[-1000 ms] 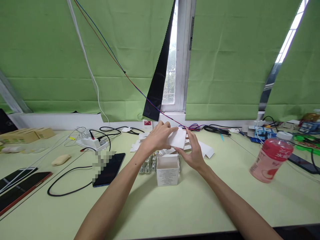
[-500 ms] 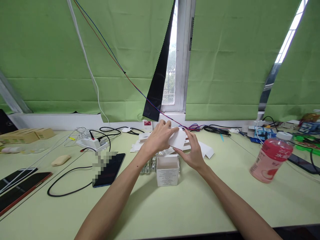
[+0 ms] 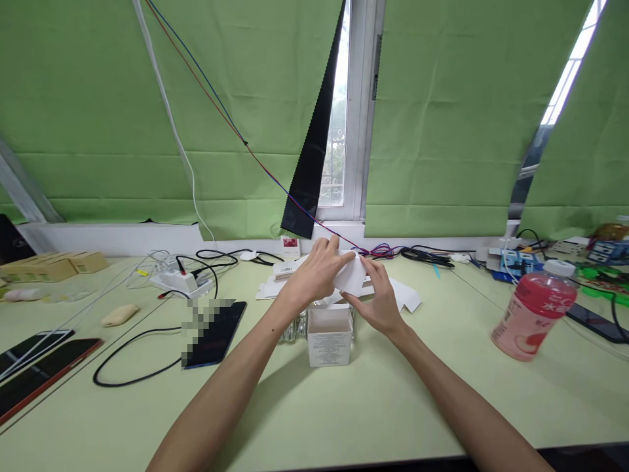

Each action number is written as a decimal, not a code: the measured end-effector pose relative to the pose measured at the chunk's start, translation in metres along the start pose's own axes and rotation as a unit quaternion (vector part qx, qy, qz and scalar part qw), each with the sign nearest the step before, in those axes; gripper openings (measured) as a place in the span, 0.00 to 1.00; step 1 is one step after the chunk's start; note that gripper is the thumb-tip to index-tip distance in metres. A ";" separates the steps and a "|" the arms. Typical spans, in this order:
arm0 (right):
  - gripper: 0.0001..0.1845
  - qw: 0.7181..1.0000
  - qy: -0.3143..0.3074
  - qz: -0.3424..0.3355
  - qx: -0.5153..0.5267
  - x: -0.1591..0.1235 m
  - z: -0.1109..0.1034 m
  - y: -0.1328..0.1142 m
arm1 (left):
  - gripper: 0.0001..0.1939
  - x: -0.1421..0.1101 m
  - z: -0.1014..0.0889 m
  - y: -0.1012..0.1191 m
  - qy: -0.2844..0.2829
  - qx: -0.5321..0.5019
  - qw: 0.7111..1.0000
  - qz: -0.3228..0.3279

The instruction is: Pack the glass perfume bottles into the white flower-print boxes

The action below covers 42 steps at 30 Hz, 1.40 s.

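Between my two hands is a small white cardboard piece (image 3: 350,278), which looks like a folded carton. My left hand (image 3: 322,267) grips it from the left, its fingers over the top edge. From the right, my right hand (image 3: 379,295) pinches it between thumb and fingers. Below them an open white carton (image 3: 329,347) stands upright on the table, printed text on its front. Shiny glass-like vials (image 3: 293,330) lie behind the carton, partly hidden by it and my left arm. More flat white cartons (image 3: 405,295) are spread behind my hands.
A pink drink bottle (image 3: 534,311) stands to the right. A dark tablet (image 3: 216,335), partly pixelated, lies to the left near a black cable. Farther left are a power strip (image 3: 181,282), phones (image 3: 49,373) and yellowish boxes (image 3: 54,265). Coiled black cables (image 3: 425,257) lie along the back.
My left hand has shifted slightly to the right, its index finger now stretched along the top of the white cardboard piece. The piece has tilted a little; my right hand stays almost in place.
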State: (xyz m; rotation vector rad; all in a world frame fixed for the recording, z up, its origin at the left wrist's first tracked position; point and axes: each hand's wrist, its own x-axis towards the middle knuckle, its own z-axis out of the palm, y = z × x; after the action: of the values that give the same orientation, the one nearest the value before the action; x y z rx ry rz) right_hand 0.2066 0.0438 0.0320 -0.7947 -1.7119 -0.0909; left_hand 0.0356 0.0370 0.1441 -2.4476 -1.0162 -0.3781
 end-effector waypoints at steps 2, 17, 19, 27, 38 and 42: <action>0.42 1.000 0.001 0.003 -0.002 0.000 0.000 0.000 | 0.32 0.000 0.000 0.000 0.000 -0.002 1.000 0.002; 0.43 1.000 0.005 0.018 -0.009 0.001 0.002 0.000 | 0.36 0.001 0.005 0.004 0.006 0.047 0.999 0.024; 0.42 1.000 0.006 0.020 -0.006 0.001 0.003 0.001 | 0.35 0.001 0.003 0.004 0.007 0.040 0.999 0.029; 0.40 0.999 0.006 0.033 0.004 0.001 0.003 0.003 | 0.32 0.001 -0.002 0.006 0.008 0.024 0.999 0.037; 0.38 1.000 0.018 0.016 -0.002 0.003 0.002 0.002 | 0.28 0.000 -0.003 0.010 0.035 0.052 0.996 0.062; 0.37 1.000 0.018 0.014 -0.006 0.004 0.002 0.001 | 0.27 0.000 -0.003 0.011 0.035 0.060 0.996 0.064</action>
State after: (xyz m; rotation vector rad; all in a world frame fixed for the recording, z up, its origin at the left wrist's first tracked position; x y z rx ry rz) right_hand 0.2055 0.0475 0.0344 -0.8203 -1.6677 -0.0958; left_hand 0.0435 0.0283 0.1435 -2.3599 -0.8244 -0.3483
